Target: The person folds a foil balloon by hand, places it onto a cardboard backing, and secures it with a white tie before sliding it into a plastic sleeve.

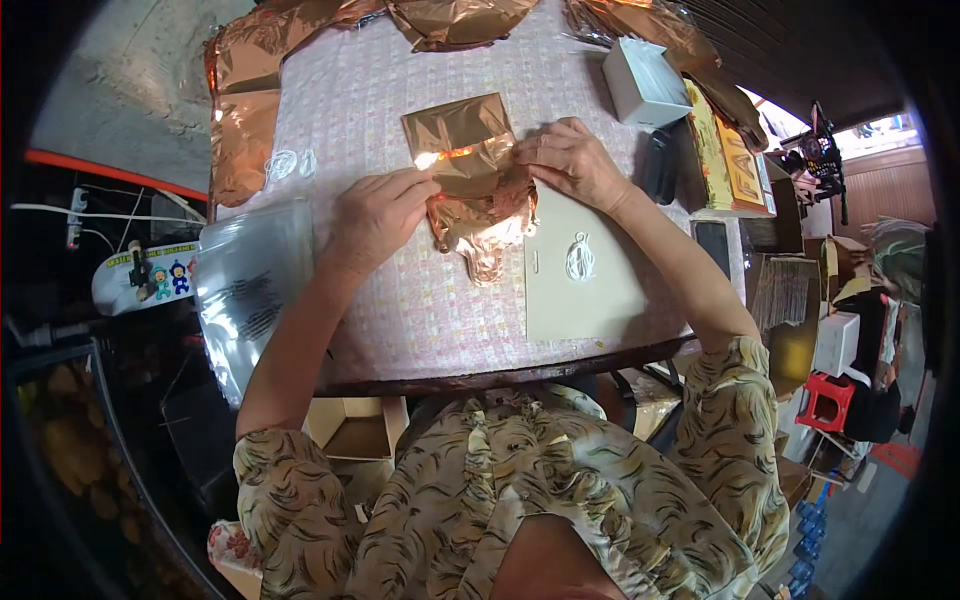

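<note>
A shiny copper-coloured foil piece (465, 150) lies over the middle of the cloth-covered table, its lower part crumpled. My left hand (385, 215) pinches its left edge between thumb and fingers. At the right edge, my right hand (572, 165) grips the foil with thumb and forefinger. Below my right hand is a grey card (560, 315), partly under the foil, with a small coil of white string (580, 258) on it. Another white string coil (285, 165) rests at the left.
Clear plastic bags (245, 290) lie at the table's left edge. More copper foil (245, 130) lines the left and far edges. A white box (645, 85), a yellow box (720, 160) and a dark phone (712, 245) are at the right.
</note>
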A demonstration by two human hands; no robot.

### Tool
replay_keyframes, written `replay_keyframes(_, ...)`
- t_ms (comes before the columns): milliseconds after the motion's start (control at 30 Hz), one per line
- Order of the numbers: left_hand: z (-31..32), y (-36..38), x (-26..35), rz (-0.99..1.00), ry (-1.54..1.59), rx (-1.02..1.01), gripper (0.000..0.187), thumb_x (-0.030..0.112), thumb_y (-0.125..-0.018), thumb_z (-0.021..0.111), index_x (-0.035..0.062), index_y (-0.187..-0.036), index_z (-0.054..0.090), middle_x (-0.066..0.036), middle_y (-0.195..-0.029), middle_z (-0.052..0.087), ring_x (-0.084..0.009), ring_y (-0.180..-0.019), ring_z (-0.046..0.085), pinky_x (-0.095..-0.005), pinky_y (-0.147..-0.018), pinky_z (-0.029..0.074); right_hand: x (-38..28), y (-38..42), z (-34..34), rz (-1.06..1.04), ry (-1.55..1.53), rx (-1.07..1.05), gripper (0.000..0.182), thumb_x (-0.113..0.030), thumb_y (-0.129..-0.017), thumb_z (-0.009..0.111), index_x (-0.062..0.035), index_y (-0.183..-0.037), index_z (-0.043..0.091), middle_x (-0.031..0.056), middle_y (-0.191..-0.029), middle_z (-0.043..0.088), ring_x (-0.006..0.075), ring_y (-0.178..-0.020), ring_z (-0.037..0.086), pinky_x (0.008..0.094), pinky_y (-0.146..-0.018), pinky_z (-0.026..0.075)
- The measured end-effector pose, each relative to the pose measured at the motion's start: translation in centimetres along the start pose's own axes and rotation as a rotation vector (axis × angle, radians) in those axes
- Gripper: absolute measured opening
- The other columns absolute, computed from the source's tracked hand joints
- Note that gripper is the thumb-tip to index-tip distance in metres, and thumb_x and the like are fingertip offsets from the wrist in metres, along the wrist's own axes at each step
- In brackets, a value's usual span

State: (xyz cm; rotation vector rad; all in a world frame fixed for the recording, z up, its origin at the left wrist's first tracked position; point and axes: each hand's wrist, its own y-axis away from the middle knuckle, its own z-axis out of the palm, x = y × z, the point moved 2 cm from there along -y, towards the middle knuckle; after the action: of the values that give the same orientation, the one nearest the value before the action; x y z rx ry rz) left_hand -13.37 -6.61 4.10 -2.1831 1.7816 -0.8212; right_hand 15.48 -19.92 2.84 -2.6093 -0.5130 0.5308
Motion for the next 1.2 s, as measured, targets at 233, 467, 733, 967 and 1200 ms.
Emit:
replay_keyframes(233,0.7,0.4,-0.5,-0.133,0.122,0.049,0.022,0.001,-0.083,0.076,0.0063,-0.104,0.078,-0.005,-0.110,0.074,-0.0258,-0.097,0.073,-0.0355,-0.081,0.057,-1.0,-0.3,-0.5,0.164,-0.021,-0.017,0.016,-0.015,-0.087,0.079,-0.0111,-0.103,0.077,0.0027,-0.111,0.071,0.0251,-0.102,0.062,0.0396,-0.093,0.045)
replay_keyframes(467,1.9,0.5,-1.5,-0.377,0.196,0.000,0.014,0.004,-0.087,0.078,0.0054,-0.101,0.078,-0.005,-0.104,0.071,-0.0240,-0.099,0.067,-0.0355,-0.086,0.053,-0.4,0.1,0.6,0.398,-0.134,-0.050,0.016,-0.015,-0.086,0.081,-0.0097,-0.100,0.079,0.0049,-0.107,0.069,0.0254,-0.100,0.061,0.0390,-0.095,0.043)
replay_keyframes(733,2.3,0.1,-2.1,-0.558,0.242,-0.052,0.023,0.029,-0.091,0.077,0.0059,-0.091,0.079,-0.006,-0.104,0.072,-0.0293,-0.101,0.066,-0.0411,-0.090,0.052,-1.1,-0.4,0.7,0.637,-0.273,0.022,0.018,-0.028,-0.091,0.081,-0.0100,-0.094,0.081,0.0022,-0.095,0.071,0.0213,-0.098,0.058,0.0416,-0.096,0.037)
replay_keyframes(967,2.4,0.1,-2.5,-0.581,0.182,-0.081,0.032,0.037,-0.093,0.076,0.0056,-0.087,0.080,-0.006,-0.106,0.072,-0.0308,-0.102,0.064,-0.0413,-0.091,0.051,-1.4,-0.5,1.8,0.714,-0.196,0.040,0.021,-0.031,-0.090,0.080,-0.0115,-0.084,0.078,0.0034,-0.092,0.070,0.0246,-0.099,0.057,0.0440,-0.092,0.033)
replay_keyframes(1200,2.2,-0.5,-2.0,-0.585,0.134,-0.038,0.030,0.034,-0.091,0.078,0.0050,-0.083,0.080,-0.005,-0.107,0.072,-0.0288,-0.101,0.064,-0.0403,-0.089,0.051,-2.4,-1.0,1.0,0.709,-0.094,-0.026,0.026,-0.035,-0.088,0.081,-0.0094,-0.087,0.077,0.0050,-0.097,0.069,0.0268,-0.101,0.057,0.0454,-0.092,0.033)
